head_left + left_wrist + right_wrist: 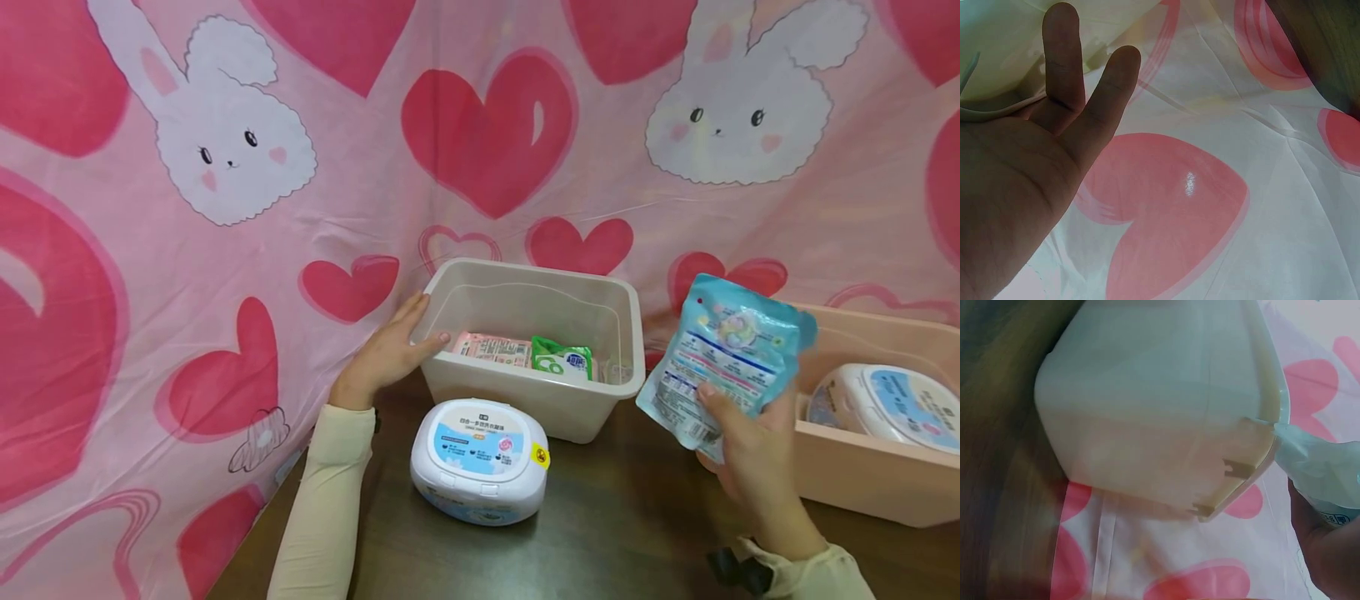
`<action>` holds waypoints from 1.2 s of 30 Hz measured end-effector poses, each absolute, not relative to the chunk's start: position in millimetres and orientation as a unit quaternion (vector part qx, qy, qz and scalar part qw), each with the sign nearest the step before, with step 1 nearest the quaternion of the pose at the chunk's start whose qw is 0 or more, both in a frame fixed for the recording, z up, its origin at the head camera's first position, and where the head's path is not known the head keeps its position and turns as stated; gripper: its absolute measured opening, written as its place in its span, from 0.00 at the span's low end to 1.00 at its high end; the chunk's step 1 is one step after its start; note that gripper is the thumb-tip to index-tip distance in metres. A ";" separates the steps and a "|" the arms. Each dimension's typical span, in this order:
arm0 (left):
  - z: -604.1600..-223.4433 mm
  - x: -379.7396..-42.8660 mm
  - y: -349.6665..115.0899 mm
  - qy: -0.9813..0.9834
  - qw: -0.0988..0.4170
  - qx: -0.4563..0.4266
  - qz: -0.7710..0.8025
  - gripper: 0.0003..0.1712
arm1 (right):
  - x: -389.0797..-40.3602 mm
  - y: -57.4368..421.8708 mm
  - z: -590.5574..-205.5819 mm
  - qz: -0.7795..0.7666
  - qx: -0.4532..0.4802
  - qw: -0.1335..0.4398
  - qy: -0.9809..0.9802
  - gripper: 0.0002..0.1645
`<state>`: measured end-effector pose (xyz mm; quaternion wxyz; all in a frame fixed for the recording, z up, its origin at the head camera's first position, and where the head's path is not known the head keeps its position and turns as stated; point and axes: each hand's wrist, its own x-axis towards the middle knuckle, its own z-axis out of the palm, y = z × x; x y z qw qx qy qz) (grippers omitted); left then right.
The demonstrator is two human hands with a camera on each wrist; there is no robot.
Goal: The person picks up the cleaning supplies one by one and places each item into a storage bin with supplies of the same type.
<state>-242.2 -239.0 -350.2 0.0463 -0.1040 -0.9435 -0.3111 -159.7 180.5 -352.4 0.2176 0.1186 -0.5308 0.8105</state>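
My right hand (761,458) grips a blue and silver printed pouch (738,342), thumb across its lower front. The pouch is up in the air between two bins, its top tilted right. At the left end of the grey-beige bin (528,387), my left hand (390,350) touches the rim, fingers fairly straight and thumb near the front corner. Inside that bin lie a pink packet (491,348) and a green and white packet (561,358). A white lidded tub (480,462) with a blue label stands in front of it.
At the right stands a peach bin (862,467) holding another white tub (911,408). Both bins are on a dark wooden table (622,525). A pink cloth (360,167) with hearts and rabbits hangs right behind them.
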 end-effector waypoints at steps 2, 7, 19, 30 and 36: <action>-350.1 -242.3 -238.9 -0.943 0.045 -0.104 -0.312 0.53 | -163.1 180.1 -351.4 0.814 0.117 0.220 -0.524 0.40; -349.6 -243.4 -239.1 -0.945 0.046 -0.104 -0.307 0.53 | -169.3 180.3 -350.6 0.825 0.114 0.224 -0.506 0.40; -351.7 -243.0 -242.3 -0.946 0.040 -0.095 -0.308 0.53 | -190.8 173.3 -334.8 0.855 0.119 0.130 -0.488 0.35; -355.5 -244.5 -241.2 -0.946 0.037 -0.090 -0.310 0.54 | -234.5 155.6 -331.8 0.933 0.111 -0.161 -0.303 0.43; -351.8 -244.8 -241.6 -0.945 0.040 -0.096 -0.309 0.53 | -248.9 147.7 -324.2 0.919 0.062 -0.241 -0.305 0.46</action>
